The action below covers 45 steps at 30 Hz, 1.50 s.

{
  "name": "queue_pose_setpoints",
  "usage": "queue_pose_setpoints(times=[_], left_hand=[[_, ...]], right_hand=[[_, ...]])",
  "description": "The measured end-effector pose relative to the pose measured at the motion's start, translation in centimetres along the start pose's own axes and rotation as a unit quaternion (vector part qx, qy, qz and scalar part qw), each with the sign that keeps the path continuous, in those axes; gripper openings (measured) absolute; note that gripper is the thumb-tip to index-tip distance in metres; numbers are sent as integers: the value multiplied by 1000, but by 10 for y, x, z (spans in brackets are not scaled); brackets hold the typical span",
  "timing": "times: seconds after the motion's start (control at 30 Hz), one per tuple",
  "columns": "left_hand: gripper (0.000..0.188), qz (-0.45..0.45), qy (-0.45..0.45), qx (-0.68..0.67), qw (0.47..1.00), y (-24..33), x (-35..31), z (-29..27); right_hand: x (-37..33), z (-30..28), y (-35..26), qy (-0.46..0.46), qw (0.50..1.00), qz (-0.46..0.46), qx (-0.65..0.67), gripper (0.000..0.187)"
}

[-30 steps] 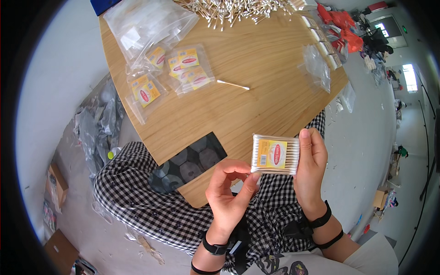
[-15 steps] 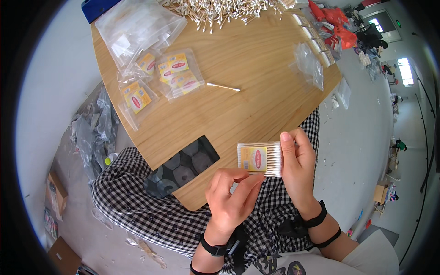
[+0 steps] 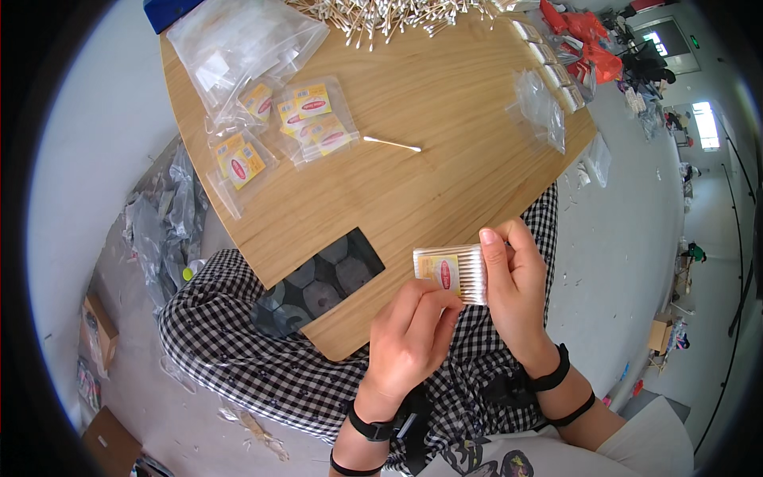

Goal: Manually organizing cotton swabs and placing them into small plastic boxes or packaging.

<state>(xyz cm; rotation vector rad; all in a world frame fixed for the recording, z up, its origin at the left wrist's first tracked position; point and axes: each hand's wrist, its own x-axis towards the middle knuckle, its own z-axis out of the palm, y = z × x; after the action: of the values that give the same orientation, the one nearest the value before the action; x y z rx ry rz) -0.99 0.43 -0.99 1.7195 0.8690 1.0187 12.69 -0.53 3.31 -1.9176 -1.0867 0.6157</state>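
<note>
Evidently, well over to the left of the swab packet [image 3: 449, 270] and beyond it, a large clear bag [image 3: 246, 40] is seen lying on the wooden table [image 3: 461, 103]. Yellow labels are kept in two smaller clear bags: the left label bag [image 3: 238, 163] and the right label bag [image 3: 318, 119], both on that same far-left side of the packet. Far beyond the packet, a heap of loose cotton swabs [image 3: 397, 17] is spread, and between heap and packet a single swab [image 3: 392, 144] is left lying.

At the packet's lower left edge the left hand [image 3: 413, 330] is held narrow, its fingertips closed there and part of the yellow label covered. The packet itself is held just above the table's near edge, its right end gripped by thumb and fingers of the right hand [image 3: 517, 294].

Beyond the packet to the right, clear bags [image 3: 540, 111] are laid near a row of small packs [image 3: 558, 75]. By the look of it, those packs are finished and this packet is filled and labelled; whether it is sealed cannot be told. Many swabs remain unpacked.
</note>
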Motion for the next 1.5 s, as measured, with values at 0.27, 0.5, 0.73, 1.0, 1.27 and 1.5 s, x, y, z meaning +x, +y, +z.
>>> queue_pose_setpoints(times=[0.27, 0.5, 0.73, 1.0, 1.27, 1.5], left_hand=[[20, -15, -21, 5, 1000, 0, -1, 3], [26, -9, 7, -29, 1000, -1, -4, 0], [38, -17, 78, -11, 997, 1, 0, -4], [31, 24, 61, 10, 998, -2, 1, -2], [25, 71, 44, 54, 995, -1, 3, 1], [30, 8, 69, -29, 997, -2, 1, -3]], right_hand=[[1, -1, 3, -4, 999, -16, -28, 25], [3, -3, 0, -13, 998, 52, 34, 27], [7, -8, 0, -2, 996, 70, 61, 27], [5, -7, -3, -12, 995, 75, 60, 27], [0, -1, 0, -13, 999, 36, -21, 27], [3, -2, -4, -27, 997, 64, 32, 28]])
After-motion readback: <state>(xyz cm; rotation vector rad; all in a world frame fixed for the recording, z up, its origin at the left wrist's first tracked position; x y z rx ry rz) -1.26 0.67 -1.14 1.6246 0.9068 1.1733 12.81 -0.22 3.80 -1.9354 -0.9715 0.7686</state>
